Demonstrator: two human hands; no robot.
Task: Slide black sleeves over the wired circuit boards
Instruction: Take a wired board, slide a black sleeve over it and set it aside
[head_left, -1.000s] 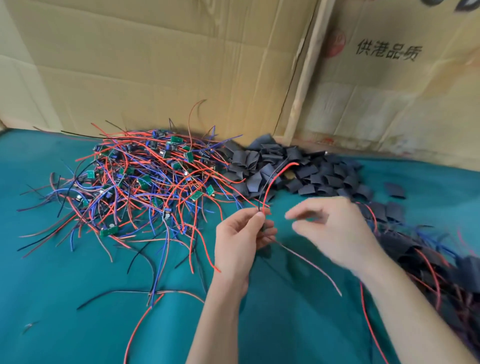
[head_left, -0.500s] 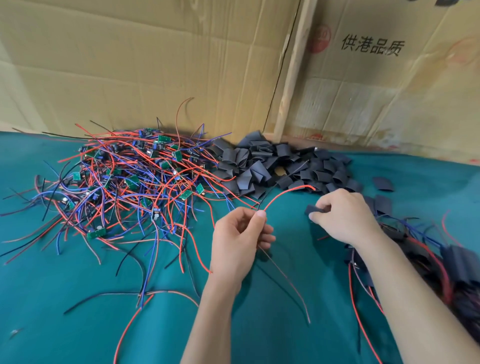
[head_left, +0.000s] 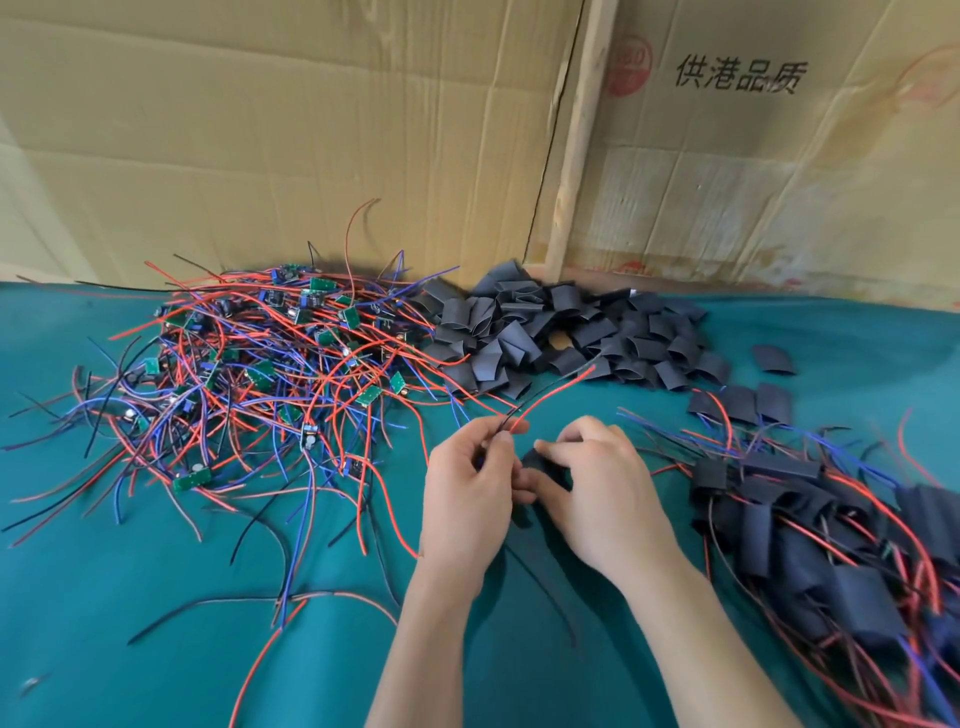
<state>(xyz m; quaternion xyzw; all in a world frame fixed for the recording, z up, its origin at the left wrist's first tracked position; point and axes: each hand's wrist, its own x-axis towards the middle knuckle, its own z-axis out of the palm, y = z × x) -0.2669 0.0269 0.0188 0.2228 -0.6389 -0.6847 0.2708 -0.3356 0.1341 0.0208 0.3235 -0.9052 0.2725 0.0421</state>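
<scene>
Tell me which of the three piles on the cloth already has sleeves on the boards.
The pile on the right: black sleeves there have wires running out. The back pile is bare sleeves, the left pile bare green boards.

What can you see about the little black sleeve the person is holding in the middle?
The black sleeve is a short, dark, matte tube that looks like soft plastic. It sits between both hands, above the teal cloth. The right hand pinches it with curled fingers, and the left hand meets it from the other side while gripping thin red and black wires. The fingers hide most of it, so its ends, and whether a board is inside, cannot be seen.
</scene>
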